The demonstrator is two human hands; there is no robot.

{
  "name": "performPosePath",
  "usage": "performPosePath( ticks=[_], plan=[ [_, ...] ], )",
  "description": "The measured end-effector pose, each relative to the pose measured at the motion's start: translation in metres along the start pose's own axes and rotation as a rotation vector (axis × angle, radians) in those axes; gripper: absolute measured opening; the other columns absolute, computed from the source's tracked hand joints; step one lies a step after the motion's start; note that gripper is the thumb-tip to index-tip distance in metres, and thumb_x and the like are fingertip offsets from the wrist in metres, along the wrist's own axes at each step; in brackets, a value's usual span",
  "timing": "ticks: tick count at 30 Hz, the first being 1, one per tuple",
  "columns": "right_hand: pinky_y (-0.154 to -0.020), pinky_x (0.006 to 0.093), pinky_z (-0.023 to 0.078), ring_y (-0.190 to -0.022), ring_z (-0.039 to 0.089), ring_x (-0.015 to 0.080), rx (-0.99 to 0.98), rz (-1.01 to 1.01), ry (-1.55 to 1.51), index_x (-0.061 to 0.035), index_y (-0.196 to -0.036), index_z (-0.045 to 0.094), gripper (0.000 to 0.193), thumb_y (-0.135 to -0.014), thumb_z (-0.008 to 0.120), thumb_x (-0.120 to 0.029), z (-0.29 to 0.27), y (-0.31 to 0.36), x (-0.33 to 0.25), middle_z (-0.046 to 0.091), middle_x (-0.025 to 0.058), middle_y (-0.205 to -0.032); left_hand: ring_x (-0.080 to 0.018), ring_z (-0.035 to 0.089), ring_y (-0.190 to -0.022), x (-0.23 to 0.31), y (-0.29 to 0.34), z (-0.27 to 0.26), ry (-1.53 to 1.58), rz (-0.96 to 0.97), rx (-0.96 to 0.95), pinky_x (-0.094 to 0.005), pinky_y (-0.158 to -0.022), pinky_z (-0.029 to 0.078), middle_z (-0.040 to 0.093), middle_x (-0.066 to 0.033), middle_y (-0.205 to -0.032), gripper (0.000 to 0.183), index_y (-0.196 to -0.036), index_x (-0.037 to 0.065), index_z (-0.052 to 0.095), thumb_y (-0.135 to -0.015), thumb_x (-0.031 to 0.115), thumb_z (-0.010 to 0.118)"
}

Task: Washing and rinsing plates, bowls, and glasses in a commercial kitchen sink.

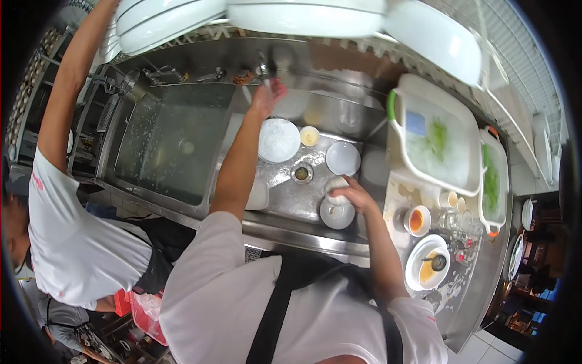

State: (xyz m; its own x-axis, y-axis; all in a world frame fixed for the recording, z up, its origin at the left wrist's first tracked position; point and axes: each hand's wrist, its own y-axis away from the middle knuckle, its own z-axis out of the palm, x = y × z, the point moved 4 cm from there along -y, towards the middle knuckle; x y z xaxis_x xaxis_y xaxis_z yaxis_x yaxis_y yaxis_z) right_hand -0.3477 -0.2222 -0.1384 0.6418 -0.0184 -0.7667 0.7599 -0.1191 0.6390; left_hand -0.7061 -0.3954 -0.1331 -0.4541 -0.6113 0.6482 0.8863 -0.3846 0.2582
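My left hand [271, 97] reaches to the back wall of the sink, by the tap [262, 68]. Its fingers look apart, with nothing held in them. My right hand [356, 197] is closed round a small white bowl [336, 189], tilted above another white bowl [337, 215] in the sink basin [279, 200]. Beyond them a white plate [279, 140], a small cup with yellowish contents [309, 136] and a round white dish [343, 159] lie near the drain [301, 173].
A water-filled basin [176, 145] adjoins on the left, where a co-worker [85, 224] stands with an arm raised. White tubs [433, 142] with green contents, a bowl of orange sauce [416, 221], glasses and a bowl with a ladle [427, 267] crowd the right counter. Large white dishes [306, 17] sit overhead.
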Motion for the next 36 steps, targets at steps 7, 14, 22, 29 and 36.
performPosePath(
  ticks=[7,14,22,29,36],
  plan=[
    [-0.067,0.038,0.049,-0.079,0.06,0.0182,-0.24,-0.029,-0.229,-0.0087,-0.098,0.062,0.034,-0.071,0.067,-0.029,0.137,-0.205,-0.129,0.063,0.0033,-0.092,-0.0182,0.062,-0.087,0.013,0.087,-0.026,-0.405,0.417,0.174,-0.0299,-0.084,0.049,0.063,-0.0119,-0.098,0.019,-0.101,-0.003,0.06,-0.086,0.0,0.048],
    [-0.077,0.034,0.05,-0.089,0.059,0.0226,-0.205,-0.305,-0.325,0.0006,-0.115,0.05,0.054,-0.068,0.07,-0.017,0.146,-0.25,-0.195,0.059,0.0136,-0.102,-0.0238,0.056,-0.103,0.01,0.09,-0.073,-0.254,-0.079,0.307,-0.0422,-0.089,0.047,0.057,-0.012,-0.111,0.042,-0.121,0.005,0.051,-0.089,0.032,0.055],
    [-0.096,0.0395,0.04,-0.116,0.048,0.0399,0.156,-0.597,0.411,-0.0003,-0.131,0.039,0.084,-0.061,0.075,-0.026,0.122,-0.202,-0.193,0.048,0.0266,-0.125,-0.0266,0.053,-0.111,-0.029,0.026,-0.043,0.013,-0.51,-0.131,-0.0555,-0.089,0.045,0.053,-0.0068,-0.122,0.048,-0.126,0.017,0.048,-0.09,0.05,0.047],
    [-0.101,0.034,0.034,-0.121,0.042,0.0225,-0.162,-0.501,-0.609,-0.013,-0.14,0.032,0.056,-0.088,0.052,-0.018,0.129,-0.205,-0.186,0.043,0.0117,-0.131,-0.0267,0.054,-0.108,-0.006,0.017,-0.02,-0.591,-0.282,-0.157,-0.0515,-0.083,0.051,0.049,-0.01,-0.124,0.043,-0.119,0.018,0.052,-0.085,0.045,0.055],
    [-0.091,0.0358,0.044,-0.108,0.055,0.029,-0.048,-0.689,0.219,-0.0069,-0.117,0.059,0.046,-0.077,0.071,-0.026,0.149,-0.209,-0.202,0.054,0.0153,-0.118,-0.0233,0.057,-0.103,-0.007,0.05,-0.052,0.299,-0.34,-0.064,-0.0464,-0.089,0.044,0.06,-0.0066,-0.108,0.039,-0.111,0.015,0.057,-0.083,0.043,0.054]
  ],
)
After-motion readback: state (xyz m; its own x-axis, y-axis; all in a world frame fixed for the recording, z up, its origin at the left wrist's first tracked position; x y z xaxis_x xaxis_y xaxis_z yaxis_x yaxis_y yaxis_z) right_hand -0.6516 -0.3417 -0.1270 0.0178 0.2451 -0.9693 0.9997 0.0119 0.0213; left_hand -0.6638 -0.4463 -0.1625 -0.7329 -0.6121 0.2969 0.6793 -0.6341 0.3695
